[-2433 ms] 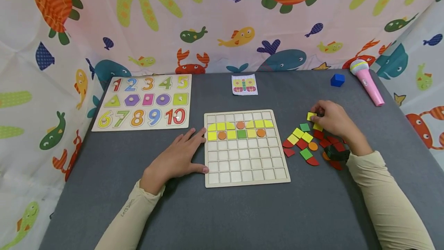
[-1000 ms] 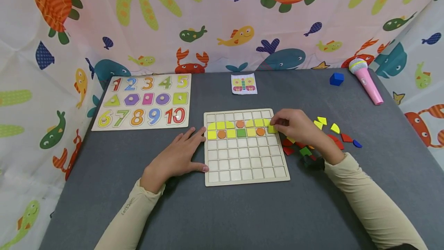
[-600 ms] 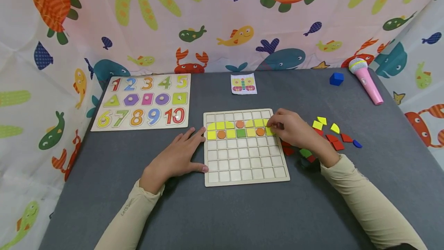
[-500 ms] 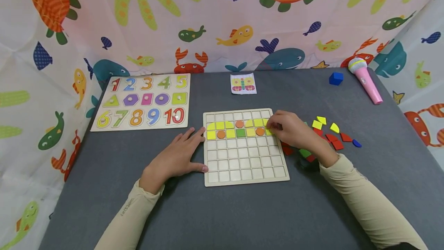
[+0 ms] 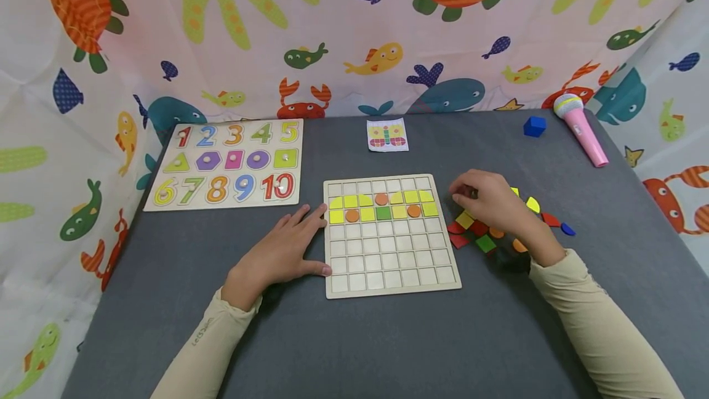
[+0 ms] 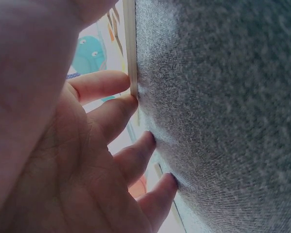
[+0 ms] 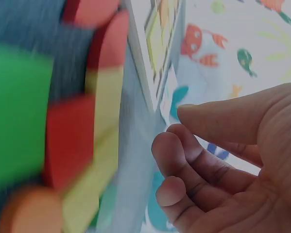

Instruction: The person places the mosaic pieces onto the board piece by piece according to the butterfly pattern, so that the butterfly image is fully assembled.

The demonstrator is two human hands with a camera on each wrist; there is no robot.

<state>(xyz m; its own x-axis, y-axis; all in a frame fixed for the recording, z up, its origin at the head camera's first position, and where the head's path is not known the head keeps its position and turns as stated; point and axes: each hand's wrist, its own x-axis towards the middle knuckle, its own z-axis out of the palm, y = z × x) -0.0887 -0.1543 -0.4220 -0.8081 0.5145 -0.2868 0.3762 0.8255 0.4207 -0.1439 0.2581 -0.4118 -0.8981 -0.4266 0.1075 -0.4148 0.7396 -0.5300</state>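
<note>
A pale wooden grid board [image 5: 388,263] lies mid-table, with two rows of tiles near its far side. These are yellow, orange and green; a yellow square tile [image 5: 429,209] sits at the right end of the nearer row. My left hand [image 5: 277,257] rests at the board's left edge, fingers spread, thumb and fingertips touching it. Over the loose tiles right of the board hovers my right hand [image 5: 495,202]. In the right wrist view its fingers [image 7: 168,153] are loosely bent, thumb apart, with nothing between them. It partly hides the pile, where a green tile [image 5: 485,244] shows.
A number-and-shape puzzle board [image 5: 221,148] lies at the back left. Behind the grid board is a small butterfly picture card [image 5: 387,135]. A blue cube [image 5: 534,126] and a pink toy microphone [image 5: 586,134] are at the back right. A patterned cloth hangs behind.
My right hand took a yellow square from the pile, set it at the nearer row's right end and let go. It has since moved right, back over the pile. The left hand stayed put.
</note>
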